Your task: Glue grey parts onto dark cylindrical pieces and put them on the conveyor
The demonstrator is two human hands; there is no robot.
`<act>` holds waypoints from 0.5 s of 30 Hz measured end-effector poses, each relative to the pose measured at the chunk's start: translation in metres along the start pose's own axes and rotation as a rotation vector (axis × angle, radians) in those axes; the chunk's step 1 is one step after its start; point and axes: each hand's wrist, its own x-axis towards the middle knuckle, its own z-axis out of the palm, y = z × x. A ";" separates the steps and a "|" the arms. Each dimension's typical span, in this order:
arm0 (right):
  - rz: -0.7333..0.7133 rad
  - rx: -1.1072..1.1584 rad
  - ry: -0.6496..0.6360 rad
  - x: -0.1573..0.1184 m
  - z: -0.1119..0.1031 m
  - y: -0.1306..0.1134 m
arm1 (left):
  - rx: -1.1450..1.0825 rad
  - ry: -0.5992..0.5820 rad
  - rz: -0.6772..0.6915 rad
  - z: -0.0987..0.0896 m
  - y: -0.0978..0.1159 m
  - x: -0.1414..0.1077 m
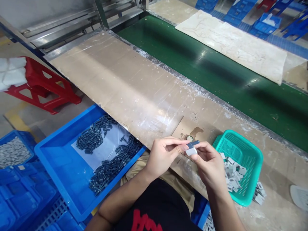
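Note:
Over the near edge of the bench, my two hands meet, fingers closed in a pinch. My left hand grips one end of a small dark grey plastic piece. My right hand has thumb and fingers on a small white plastic piece, which touches the dark piece. Fingers hide how the two fit together. Just beyond them a small round container rests by a wet stain on a brown board. To the right, a green basket holds many white plastic pieces.
At my left is a blue tray of dark plastic pieces on a white sheet. Loose white pieces lie beside the basket. A green conveyor belt runs behind the bench. A red stool stands left.

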 end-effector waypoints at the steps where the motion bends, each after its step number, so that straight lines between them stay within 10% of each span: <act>1: -0.018 0.011 -0.004 0.000 0.001 0.002 | -0.012 -0.011 -0.021 0.001 -0.001 -0.001; 7: -0.037 0.073 -0.205 -0.004 0.005 0.007 | -0.129 0.085 -0.047 0.010 -0.004 -0.006; 15: -0.059 0.204 -0.062 -0.002 0.012 0.006 | 0.078 0.285 0.170 0.005 0.000 -0.021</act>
